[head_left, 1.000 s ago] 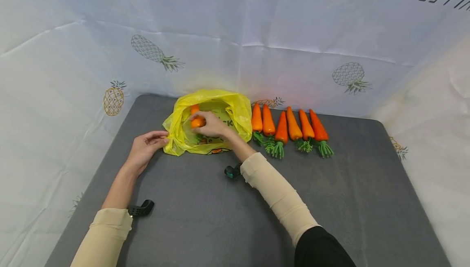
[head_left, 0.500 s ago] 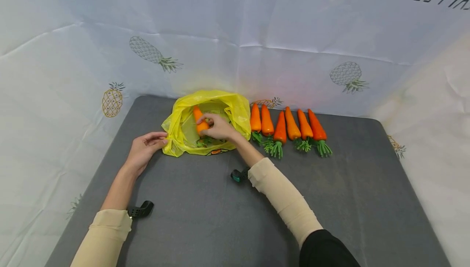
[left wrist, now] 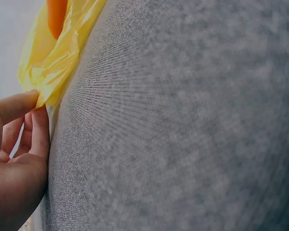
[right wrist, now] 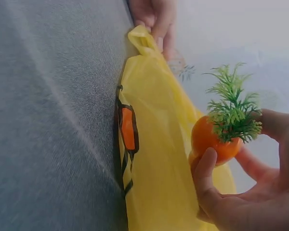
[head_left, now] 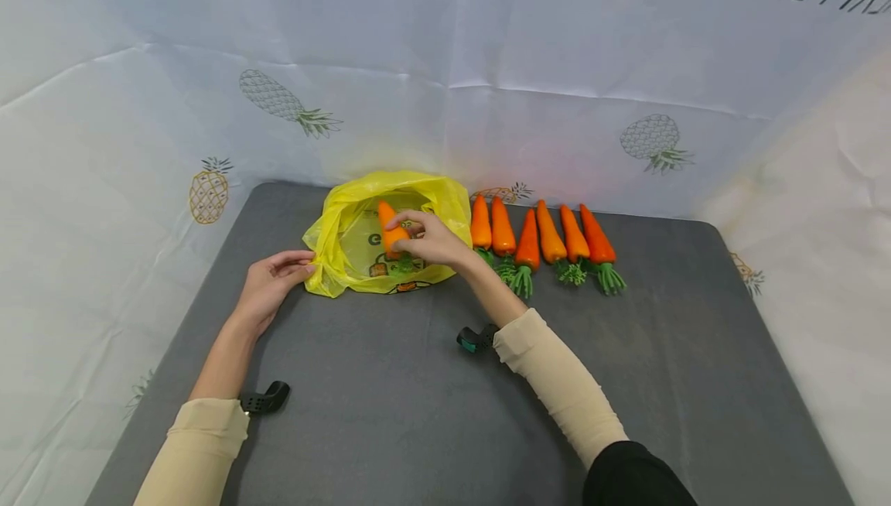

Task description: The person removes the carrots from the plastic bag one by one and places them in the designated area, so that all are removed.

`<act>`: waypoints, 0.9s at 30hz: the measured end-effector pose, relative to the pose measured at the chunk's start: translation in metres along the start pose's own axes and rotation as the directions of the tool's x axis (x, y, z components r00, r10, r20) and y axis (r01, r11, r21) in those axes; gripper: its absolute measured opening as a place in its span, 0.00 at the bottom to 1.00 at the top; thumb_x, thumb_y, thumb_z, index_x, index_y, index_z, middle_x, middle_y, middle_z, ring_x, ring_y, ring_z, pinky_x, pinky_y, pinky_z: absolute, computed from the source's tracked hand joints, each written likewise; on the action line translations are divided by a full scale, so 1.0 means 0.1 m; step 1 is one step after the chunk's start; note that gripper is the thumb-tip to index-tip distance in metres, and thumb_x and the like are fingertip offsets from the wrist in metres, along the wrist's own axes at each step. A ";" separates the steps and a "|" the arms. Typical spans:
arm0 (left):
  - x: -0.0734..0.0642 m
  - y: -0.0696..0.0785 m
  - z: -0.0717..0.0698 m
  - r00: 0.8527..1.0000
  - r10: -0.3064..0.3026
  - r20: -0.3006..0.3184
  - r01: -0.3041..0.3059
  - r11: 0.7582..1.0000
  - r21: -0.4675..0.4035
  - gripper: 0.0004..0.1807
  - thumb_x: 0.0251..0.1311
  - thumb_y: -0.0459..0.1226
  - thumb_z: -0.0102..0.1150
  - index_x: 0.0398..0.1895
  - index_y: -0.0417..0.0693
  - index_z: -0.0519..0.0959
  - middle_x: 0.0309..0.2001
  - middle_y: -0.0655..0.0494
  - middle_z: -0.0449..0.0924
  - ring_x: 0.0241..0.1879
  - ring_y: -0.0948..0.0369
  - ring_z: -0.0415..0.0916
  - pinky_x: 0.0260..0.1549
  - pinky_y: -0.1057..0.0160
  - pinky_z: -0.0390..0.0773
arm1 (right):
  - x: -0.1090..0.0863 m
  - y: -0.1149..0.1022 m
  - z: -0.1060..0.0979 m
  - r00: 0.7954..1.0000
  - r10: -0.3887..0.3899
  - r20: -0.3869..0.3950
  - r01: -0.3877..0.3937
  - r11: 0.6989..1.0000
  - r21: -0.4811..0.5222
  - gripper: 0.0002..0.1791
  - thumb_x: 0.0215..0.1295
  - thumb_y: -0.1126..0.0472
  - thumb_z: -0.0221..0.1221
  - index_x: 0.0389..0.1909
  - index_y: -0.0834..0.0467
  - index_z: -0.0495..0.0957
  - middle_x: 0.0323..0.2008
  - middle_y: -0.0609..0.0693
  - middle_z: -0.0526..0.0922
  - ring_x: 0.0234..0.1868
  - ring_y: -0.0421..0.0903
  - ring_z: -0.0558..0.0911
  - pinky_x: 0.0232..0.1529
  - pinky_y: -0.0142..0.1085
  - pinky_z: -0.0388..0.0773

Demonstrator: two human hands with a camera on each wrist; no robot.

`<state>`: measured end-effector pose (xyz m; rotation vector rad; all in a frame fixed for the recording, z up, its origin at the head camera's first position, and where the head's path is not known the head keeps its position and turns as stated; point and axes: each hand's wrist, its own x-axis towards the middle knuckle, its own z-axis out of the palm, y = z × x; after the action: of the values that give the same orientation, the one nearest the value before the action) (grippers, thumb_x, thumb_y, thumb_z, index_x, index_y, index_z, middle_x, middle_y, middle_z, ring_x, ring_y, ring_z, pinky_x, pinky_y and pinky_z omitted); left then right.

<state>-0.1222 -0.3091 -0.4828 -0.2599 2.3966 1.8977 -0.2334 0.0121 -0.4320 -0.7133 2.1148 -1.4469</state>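
Note:
A yellow plastic bag [head_left: 454, 200] lies with its mouth open at the back of the grey table. My left hand [head_left: 270, 288] pinches the bag's left edge between thumb and fingers, as the left wrist view confirms. Over the bag's opening, my right hand [head_left: 437, 241] grips an orange carrot [head_left: 387, 217] near its thick end, the tip pointing away. In the right wrist view its feathery green top [right wrist: 233, 108] stands out above the thumb and fingers. To the right of the bag lies a row of several carrots [head_left: 551, 237], green tops toward me.
The grey table [head_left: 390, 398] meets a white cloth with pineapple prints [head_left: 271, 94] at the back and sides. A black wrist camera [head_left: 266, 398] sits on the left wrist, another [head_left: 476, 338] on the right.
My right hand has moved to the right with the carrot, from the bag's left part toward its middle. The left hand still holds the bag's edge. The view has shifted slightly.

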 end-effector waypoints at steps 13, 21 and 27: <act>0.03 -0.02 0.02 1.000 -0.002 -0.017 0.003 0.999 0.049 0.27 0.77 0.46 0.66 0.70 0.38 0.79 0.46 0.77 0.84 0.49 0.76 0.81 0.50 0.81 0.80 | -0.74 0.00 -0.33 0.997 -0.057 -0.059 0.053 0.996 -0.067 0.17 0.76 0.60 0.65 0.63 0.52 0.81 0.65 0.54 0.81 0.64 0.58 0.84 0.59 0.50 0.85; 0.02 0.01 0.01 0.998 -0.035 -0.046 0.036 0.999 0.009 0.26 0.75 0.48 0.68 0.67 0.42 0.82 0.50 0.75 0.82 0.48 0.75 0.81 0.46 0.79 0.83 | -1.27 -0.01 -0.47 0.982 -0.087 -0.165 0.068 0.991 -0.120 0.18 0.76 0.61 0.67 0.63 0.53 0.80 0.65 0.54 0.82 0.56 0.54 0.84 0.54 0.43 0.84; 0.05 0.07 -0.02 0.999 -0.022 -0.044 0.019 0.997 -0.072 0.25 0.74 0.44 0.69 0.65 0.38 0.81 0.47 0.72 0.85 0.44 0.75 0.85 0.43 0.77 0.86 | -1.61 0.01 -0.49 0.975 -0.106 -0.197 0.074 0.983 -0.168 0.18 0.77 0.59 0.67 0.64 0.52 0.81 0.65 0.54 0.82 0.53 0.53 0.83 0.51 0.41 0.85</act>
<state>-0.1284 -0.3103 -0.4765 -0.3329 2.3471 1.9916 -0.1446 0.1514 -0.4018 -0.7562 2.4065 -1.4658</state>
